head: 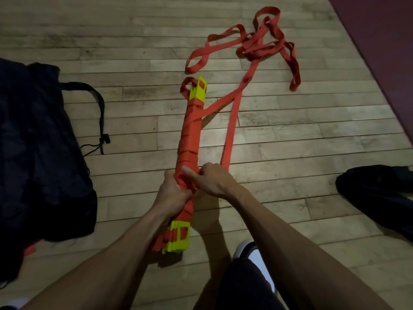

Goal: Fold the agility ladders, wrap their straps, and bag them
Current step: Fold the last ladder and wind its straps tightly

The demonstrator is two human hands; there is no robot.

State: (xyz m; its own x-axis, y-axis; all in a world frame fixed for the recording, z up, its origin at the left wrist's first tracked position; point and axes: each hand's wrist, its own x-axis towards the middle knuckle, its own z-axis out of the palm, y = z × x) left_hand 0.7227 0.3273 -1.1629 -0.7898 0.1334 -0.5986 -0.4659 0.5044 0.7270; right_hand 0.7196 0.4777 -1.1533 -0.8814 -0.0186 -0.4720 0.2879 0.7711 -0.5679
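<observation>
From my seat at the feed, my left hand was curled tight round the folded agility ladder, gripping the bundle a little below its middle. My right hand sat just beside it on the same bundle, thumb laid across the red wrapping and the fingers bent over the far side, where they seemed to pinch the red strap; how firmly, I could not tell. The bundle ran away from the grip in a long red roll, with stacked yellow rungs showing at the near end below my left wrist and again at the far end. The near end hung just above the floor, casting a shadow.

From beside my right hand the loose strap ran out across the floor, then gathered well beyond the far end of the bundle into a tangled heap of loops.

The surface was a pale wooden floor of worn planks, dimly lit. Left of the grip lay a dark bag with a black drawstring cord trailing from it. Beyond the strap heap, to the right, a dark red mat covered the corner. Near my right forearm lay a black cloth item, and below the hands a shoe with a white toe showed.
</observation>
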